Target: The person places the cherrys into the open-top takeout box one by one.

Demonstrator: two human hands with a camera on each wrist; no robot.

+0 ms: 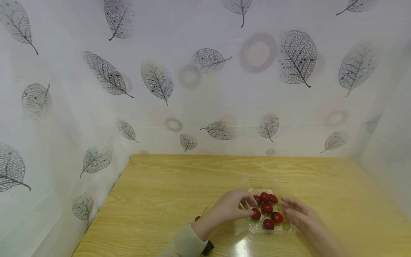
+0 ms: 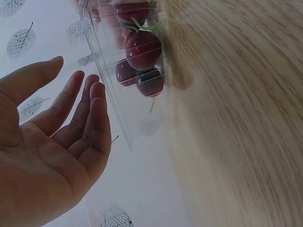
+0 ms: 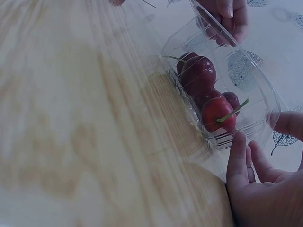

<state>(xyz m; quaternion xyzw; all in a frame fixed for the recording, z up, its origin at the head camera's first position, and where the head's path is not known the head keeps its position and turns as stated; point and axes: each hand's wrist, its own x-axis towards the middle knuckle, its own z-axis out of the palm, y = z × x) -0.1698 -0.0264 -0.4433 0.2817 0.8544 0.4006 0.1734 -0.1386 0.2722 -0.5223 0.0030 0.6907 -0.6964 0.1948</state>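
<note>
A clear plastic container [image 1: 271, 231] stands on the table with several dark red cherries [image 1: 267, 208] inside, some with green stems. At its left side is my left hand [image 1: 232, 207], the fingers loosely bent. The left wrist view shows this hand [image 2: 66, 142] beside the container wall, with nothing between thumb and fingers. On the opposite side, my right hand [image 1: 302, 214] holds the container's edge. In the right wrist view, the right thumb lies at the rim and the fingertips [image 3: 239, 139] touch the outer wall. Another cherry [image 1: 197, 218] lies left of the container, partly hidden behind my left wrist.
The wooden table [image 1: 154, 185] runs back to a pale wall covering [image 1: 205, 103] printed with leaves. Similar covering hangs along the left and right sides. A small black object [image 1: 208, 247] shows at the left sleeve [image 1: 189, 241].
</note>
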